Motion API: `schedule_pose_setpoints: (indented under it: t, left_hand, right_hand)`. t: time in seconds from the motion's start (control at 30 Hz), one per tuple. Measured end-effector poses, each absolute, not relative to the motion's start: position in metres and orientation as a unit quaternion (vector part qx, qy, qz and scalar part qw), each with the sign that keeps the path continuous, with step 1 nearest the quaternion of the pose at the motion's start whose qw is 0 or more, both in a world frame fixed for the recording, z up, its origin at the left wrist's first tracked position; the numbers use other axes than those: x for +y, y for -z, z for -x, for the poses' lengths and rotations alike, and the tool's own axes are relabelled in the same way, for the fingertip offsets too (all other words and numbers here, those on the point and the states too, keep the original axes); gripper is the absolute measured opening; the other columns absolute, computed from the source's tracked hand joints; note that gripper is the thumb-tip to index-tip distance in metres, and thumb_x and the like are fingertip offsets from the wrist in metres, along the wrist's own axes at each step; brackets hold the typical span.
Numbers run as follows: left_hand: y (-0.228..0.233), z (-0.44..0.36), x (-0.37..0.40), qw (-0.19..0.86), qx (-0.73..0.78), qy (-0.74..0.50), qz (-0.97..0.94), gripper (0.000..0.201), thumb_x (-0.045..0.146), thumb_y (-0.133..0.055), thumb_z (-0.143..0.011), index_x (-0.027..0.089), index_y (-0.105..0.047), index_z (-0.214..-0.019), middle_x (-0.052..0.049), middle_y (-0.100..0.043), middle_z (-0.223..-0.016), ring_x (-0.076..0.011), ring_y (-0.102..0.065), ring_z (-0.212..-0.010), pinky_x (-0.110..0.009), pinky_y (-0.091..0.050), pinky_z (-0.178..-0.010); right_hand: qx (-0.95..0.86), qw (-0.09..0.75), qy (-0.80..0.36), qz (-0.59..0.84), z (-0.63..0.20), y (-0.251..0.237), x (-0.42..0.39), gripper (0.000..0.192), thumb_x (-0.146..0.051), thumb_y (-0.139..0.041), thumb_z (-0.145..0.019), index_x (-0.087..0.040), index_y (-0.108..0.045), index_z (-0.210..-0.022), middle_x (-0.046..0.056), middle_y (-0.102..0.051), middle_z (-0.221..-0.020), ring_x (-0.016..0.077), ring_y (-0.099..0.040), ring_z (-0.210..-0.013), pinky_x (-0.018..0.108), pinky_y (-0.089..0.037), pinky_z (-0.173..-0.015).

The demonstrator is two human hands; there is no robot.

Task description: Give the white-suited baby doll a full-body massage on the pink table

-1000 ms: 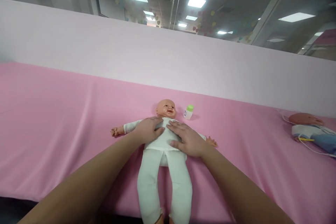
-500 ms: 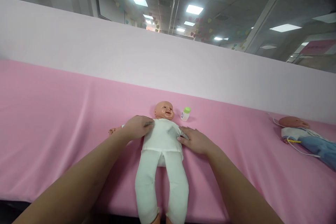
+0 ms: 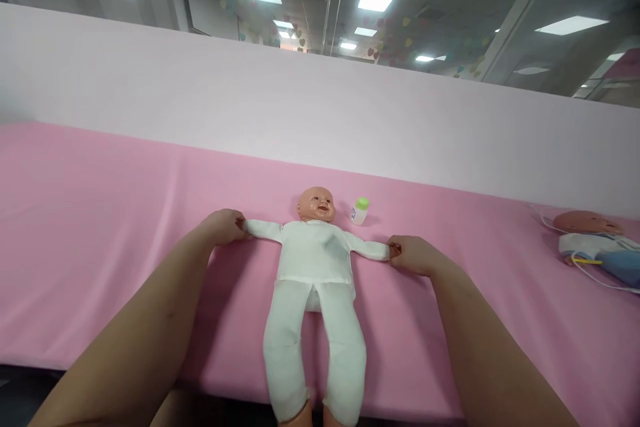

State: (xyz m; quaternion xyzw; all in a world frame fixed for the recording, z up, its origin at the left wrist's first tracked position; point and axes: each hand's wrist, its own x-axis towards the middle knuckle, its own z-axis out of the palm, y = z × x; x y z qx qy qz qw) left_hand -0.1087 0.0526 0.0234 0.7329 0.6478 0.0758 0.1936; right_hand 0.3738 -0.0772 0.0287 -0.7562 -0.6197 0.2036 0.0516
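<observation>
A baby doll [image 3: 316,253] in a white top and white trousers lies on its back on the pink sheet [image 3: 125,213], its head toward the wall. Its two arms are stretched out sideways. My left hand [image 3: 225,227] is closed around the doll's hand at the left sleeve end. On the other side, my right hand [image 3: 413,255] grips the doll's other hand at the cuff. Both of the doll's hands are mostly hidden by my fingers. Beside the doll's head stands a small white bottle [image 3: 359,211] with a green cap.
At the far right lies a second doll [image 3: 590,221] in white and blue clothing, with a thin white tube and a yellow strip on it. A white wall panel [image 3: 320,117] runs behind the sheet, with glass above. The sheet's front edge is near my forearms.
My hands have moved outward from the doll's shoulders to its hands. The doll's arms now lie straight out to the sides. The view has shifted slightly.
</observation>
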Motion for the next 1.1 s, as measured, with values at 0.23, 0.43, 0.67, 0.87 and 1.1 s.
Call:
schedule_pose_setpoints:
  t: [0.23,0.43,0.67,0.87,1.1]
  left_hand:
    - [-0.024,0.106,0.05,0.204,0.655,-0.17,-0.708,0.044,0.057,-0.079,-0.064,0.029,-0.071,-0.096,-0.003,-0.078,-0.106,-0.0295,-0.072,-0.099,-0.032,-0.051,-0.07]
    - [-0.012,0.111,0.053,0.35,0.618,-0.332,-0.62,0.068,0.054,-0.088,-0.062,0.024,-0.07,-0.12,-0.004,-0.078,-0.105,-0.0246,-0.072,-0.097,-0.029,-0.055,-0.075]
    - [0.006,0.114,0.067,0.557,0.497,-0.489,-0.452,0.053,0.028,-0.097,-0.057,0.013,-0.073,-0.102,-0.01,-0.076,-0.097,-0.0146,-0.068,-0.079,-0.023,-0.054,-0.069]
    - [0.004,0.113,0.07,0.579,0.504,-0.482,-0.423,0.042,0.014,-0.089,-0.066,0.014,-0.075,-0.106,-0.005,-0.073,-0.081,-0.0116,-0.065,-0.064,-0.021,-0.053,-0.06]
    - [0.002,0.11,0.07,0.569,0.521,-0.481,-0.416,0.03,0.008,-0.08,-0.073,0.012,-0.076,-0.102,-0.006,-0.072,-0.074,-0.0113,-0.064,-0.058,-0.02,-0.054,-0.055]
  right_hand:
    - [-0.615,0.126,-0.234,0.742,-0.386,-0.027,-0.076,0.02,-0.036,-0.072,-0.074,-0.024,-0.065,-0.087,0.005,-0.072,-0.094,0.0217,-0.062,-0.079,0.031,-0.043,-0.066]
    - [-0.558,0.29,-0.347,0.696,-0.403,-0.017,-0.074,0.051,-0.049,-0.082,-0.078,-0.023,-0.068,-0.119,0.004,-0.068,-0.093,0.0176,-0.06,-0.077,0.03,-0.047,-0.068]
    - [-0.404,0.551,-0.485,0.546,-0.417,0.013,-0.053,0.063,-0.037,-0.099,-0.066,-0.022,-0.072,-0.121,0.002,-0.065,-0.09,0.0127,-0.055,-0.072,0.025,-0.053,-0.064]
    - [-0.375,0.53,-0.563,0.511,-0.413,0.023,-0.051,0.033,-0.027,-0.089,-0.079,-0.019,-0.079,-0.108,0.006,-0.069,-0.094,0.013,-0.058,-0.074,0.024,-0.061,-0.074]
    - [-0.357,0.525,-0.584,0.506,-0.41,0.034,-0.045,0.035,-0.025,-0.089,-0.075,-0.018,-0.077,-0.107,0.003,-0.065,-0.083,0.0094,-0.052,-0.064,0.022,-0.056,-0.061]
